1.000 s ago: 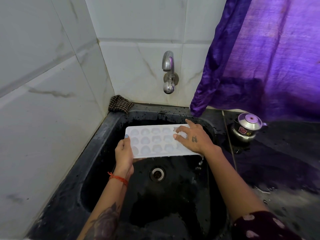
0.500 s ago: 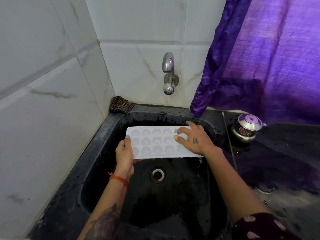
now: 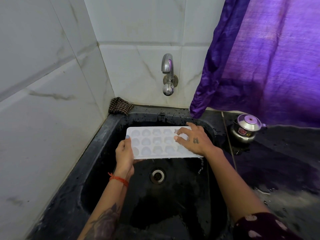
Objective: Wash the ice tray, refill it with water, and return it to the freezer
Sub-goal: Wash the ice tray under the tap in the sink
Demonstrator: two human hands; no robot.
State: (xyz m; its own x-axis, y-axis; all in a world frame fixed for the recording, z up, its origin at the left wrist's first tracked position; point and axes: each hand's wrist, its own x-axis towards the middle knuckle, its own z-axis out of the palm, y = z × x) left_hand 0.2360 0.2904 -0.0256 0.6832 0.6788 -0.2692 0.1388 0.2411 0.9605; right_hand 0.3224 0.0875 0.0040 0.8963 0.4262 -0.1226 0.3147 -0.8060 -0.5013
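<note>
Black sink (image 3: pixel 97 158), hands holding ice tray (image 3: pixel 155 142)

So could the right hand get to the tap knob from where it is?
Probably yes: the right hand rests on the ice tray, and nothing stands between it and the tap knob above.

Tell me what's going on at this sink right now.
A person is washing a white ice tray over a black sink. The left hand grips the tray's left end, while the right hand rests on its right side with fingers spread across the cups. Water dribbles off the tray's near right corner towards the drain. No water is coming out of the tap. A small steel pot stands on the wet counter to the right.
</note>
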